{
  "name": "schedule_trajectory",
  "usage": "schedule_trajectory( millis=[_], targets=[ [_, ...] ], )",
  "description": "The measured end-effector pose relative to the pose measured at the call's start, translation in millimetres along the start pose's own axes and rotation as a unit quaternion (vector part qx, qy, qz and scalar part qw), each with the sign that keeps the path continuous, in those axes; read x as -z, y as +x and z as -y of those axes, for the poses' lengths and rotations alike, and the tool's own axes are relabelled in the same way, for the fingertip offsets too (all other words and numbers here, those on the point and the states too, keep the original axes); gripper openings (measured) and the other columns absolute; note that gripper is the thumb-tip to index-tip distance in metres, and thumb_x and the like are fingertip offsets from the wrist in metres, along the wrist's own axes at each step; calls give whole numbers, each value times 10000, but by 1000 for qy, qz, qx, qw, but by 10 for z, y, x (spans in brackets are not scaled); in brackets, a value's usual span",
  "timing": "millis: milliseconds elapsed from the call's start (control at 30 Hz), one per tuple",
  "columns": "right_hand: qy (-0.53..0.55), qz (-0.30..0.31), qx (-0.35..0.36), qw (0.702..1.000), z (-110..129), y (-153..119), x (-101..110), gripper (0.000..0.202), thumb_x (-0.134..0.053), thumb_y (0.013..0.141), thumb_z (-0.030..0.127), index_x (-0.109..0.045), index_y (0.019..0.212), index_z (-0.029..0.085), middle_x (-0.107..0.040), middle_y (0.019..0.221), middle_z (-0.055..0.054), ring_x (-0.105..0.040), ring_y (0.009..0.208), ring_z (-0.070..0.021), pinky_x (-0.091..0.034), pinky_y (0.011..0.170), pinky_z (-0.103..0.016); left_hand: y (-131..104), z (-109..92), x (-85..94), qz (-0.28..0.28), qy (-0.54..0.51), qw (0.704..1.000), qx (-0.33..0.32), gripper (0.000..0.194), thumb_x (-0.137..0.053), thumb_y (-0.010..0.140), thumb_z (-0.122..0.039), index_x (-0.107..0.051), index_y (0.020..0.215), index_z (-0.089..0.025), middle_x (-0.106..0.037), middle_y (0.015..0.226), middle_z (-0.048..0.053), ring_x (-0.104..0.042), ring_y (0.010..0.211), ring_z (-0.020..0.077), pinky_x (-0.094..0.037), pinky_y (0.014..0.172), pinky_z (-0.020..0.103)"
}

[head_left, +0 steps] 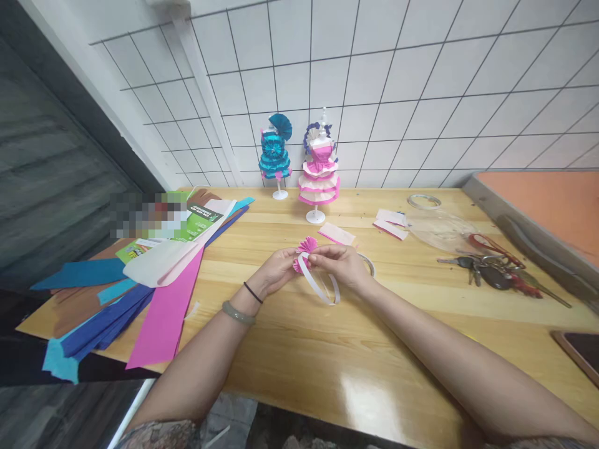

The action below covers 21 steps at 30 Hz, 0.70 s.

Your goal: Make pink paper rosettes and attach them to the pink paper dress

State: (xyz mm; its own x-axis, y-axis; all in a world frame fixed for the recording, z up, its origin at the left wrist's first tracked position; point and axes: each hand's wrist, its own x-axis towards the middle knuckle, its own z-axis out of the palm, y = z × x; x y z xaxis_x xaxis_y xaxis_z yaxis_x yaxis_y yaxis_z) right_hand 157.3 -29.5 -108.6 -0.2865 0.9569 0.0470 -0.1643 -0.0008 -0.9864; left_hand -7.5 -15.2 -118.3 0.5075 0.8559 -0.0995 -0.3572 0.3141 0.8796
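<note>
A pink pleated paper rosette (307,245) is held over the middle of the table, its fan folds spread at the top and left. My left hand (279,269) is closed on its left side, fingers and thumb pinching the folds. My right hand (344,262) pinches a white strip (306,274), which looks like tape, against the rosette. The strip hangs below in a long loop. Partly hidden behind my right hand, a roll of tape (372,267) lies on the table. Just beyond the hands is a folded pink-and-white paper piece (337,234).
Dress forms in teal paper (274,153) and pink-and-white paper (319,168) stand at the back, with another blue-trimmed one partly hidden. Crepe paper strips (168,312) fan out at left. Keys (496,274), a tape ring (423,201) and a phone (580,352) lie at right.
</note>
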Motion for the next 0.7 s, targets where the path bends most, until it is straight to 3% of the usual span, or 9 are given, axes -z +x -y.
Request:
schedule_trajectory(
  millis=[233, 433, 700],
  targets=[
    [2, -17, -48, 999, 19, -7, 2, 292, -749, 604, 309, -630, 829, 164, -700, 706, -8, -643, 624, -130, -496, 601, -244, -1, 9, 33, 19, -9, 1000, 23, 244, -671, 703, -244, -660, 911, -117, -656, 846, 80, -586, 778, 137, -416, 792, 283],
    [-57, -58, -65, 995, 66, -1, 1, 535, -767, 577, 327, -539, 1039, 181, -678, 637, 13, -631, 561, -138, -487, 540, -245, 0, 7, 37, 19, -1, 1000, 9, 256, -657, 717, -239, -642, 953, -138, -651, 862, 63, -583, 798, 129, -416, 788, 264],
    [-98, -67, -33, 992, 89, -3, -10, 833, -753, 598, 332, -354, 1312, 174, -675, 669, 8, -636, 608, -155, -508, 585, -273, 6, 27, 45, 20, -6, 1000, 8, 258, -652, 724, -235, -633, 962, -137, -639, 863, 54, -579, 795, 121, -424, 795, 264]
  ],
)
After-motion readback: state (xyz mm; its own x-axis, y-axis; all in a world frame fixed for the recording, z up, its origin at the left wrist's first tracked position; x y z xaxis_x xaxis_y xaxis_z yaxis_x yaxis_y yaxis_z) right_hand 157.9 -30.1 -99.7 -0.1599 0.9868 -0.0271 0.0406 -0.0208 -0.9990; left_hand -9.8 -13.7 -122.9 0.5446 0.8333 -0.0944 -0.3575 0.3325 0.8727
